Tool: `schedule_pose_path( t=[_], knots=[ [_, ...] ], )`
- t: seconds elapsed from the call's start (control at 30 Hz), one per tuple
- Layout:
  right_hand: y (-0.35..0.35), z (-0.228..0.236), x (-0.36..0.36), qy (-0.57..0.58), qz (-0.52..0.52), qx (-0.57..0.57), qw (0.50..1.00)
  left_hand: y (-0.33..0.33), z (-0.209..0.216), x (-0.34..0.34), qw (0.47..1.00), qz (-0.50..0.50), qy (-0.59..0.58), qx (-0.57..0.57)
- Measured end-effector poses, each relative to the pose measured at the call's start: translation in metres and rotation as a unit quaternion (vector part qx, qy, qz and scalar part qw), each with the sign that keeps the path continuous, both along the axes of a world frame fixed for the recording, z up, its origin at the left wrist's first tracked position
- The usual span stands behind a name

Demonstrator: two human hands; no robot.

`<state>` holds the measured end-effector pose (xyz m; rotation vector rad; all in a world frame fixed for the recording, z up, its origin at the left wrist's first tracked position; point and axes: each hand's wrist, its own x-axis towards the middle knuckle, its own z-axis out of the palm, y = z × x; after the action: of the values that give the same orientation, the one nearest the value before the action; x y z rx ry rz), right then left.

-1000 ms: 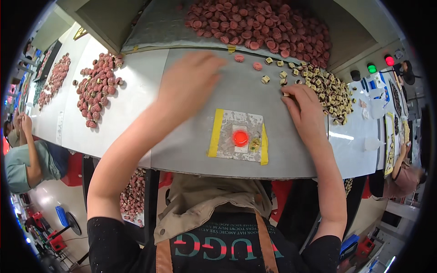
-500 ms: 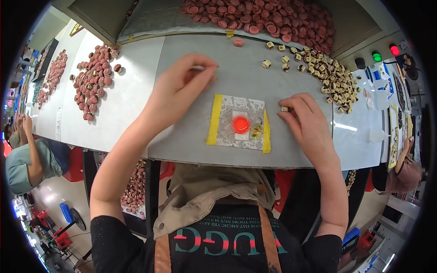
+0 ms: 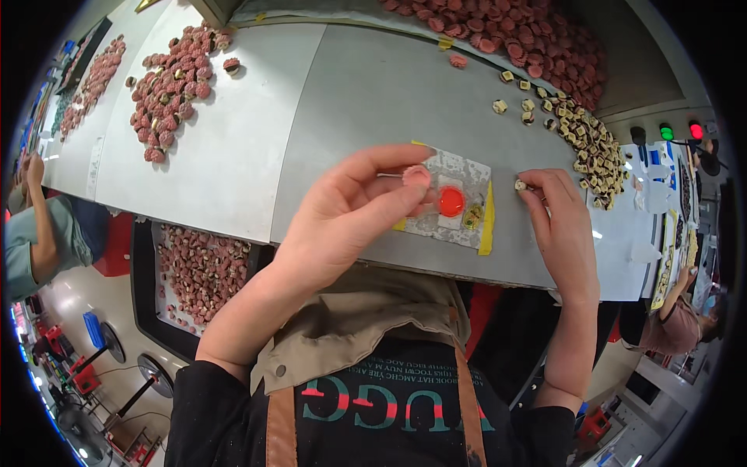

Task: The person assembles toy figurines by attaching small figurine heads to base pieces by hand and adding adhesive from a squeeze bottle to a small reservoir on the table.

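My left hand (image 3: 338,214) is over the left part of a speckled white plate (image 3: 473,173), pinching a small pink ruffled cup-shaped piece (image 3: 416,176) between thumb and fingers. On the plate lies a glossy red disc (image 3: 450,201), with a small clear yellowish piece (image 3: 472,216) beside it. Right of the plate, my right hand (image 3: 564,233) is closed on a small cream-and-dark cube-like piece (image 3: 520,185) at its fingertips. Both pieces are held apart from each other. Yellow tape (image 3: 486,226) edges the plate.
Pink cups (image 3: 529,43) are heaped at the back. Cream-and-dark pieces (image 3: 587,140) pile up at the right. Joined pink pieces (image 3: 171,93) lie at the left, and more fill a tray (image 3: 140,288) below the table. Other people sit at both sides.
My left hand has come down and nearer to me, over the plate, and the pink cup now shows in it. My right hand keeps its piece beside the plate. The view has shifted.
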<state>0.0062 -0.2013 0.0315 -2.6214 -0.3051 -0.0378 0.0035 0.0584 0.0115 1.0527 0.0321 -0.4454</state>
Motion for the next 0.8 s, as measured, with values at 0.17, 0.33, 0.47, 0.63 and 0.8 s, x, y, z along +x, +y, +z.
schedule_pose_path(
  t=[0.17, 0.33, 0.47, 0.63, 0.8],
  knots=[
    [0.036, 0.011, -0.007, 0.029, 0.042, 0.077, 0.996, -0.004, -0.009, -0.007, 0.999, -0.012, 0.035, -0.026],
    [0.059, -0.002, -0.008, -0.049, 0.117, -0.018, 0.992, 0.002, -0.014, -0.007, 0.997, -0.022, 0.018, -0.074],
    [0.064, -0.011, -0.010, -0.089, 0.111, -0.026, 0.989, 0.001, -0.012, -0.006, 0.998, -0.031, 0.030, -0.041],
    [0.059, -0.009, -0.011, -0.089, 0.124, -0.042, 0.987, 0.004, -0.015, -0.003, 0.990, -0.011, 0.061, -0.129],
    [0.060, -0.010, -0.009, -0.095, 0.120, -0.053, 0.987, 0.005, -0.021, -0.003, 0.987, -0.033, 0.050, -0.146]
  ],
)
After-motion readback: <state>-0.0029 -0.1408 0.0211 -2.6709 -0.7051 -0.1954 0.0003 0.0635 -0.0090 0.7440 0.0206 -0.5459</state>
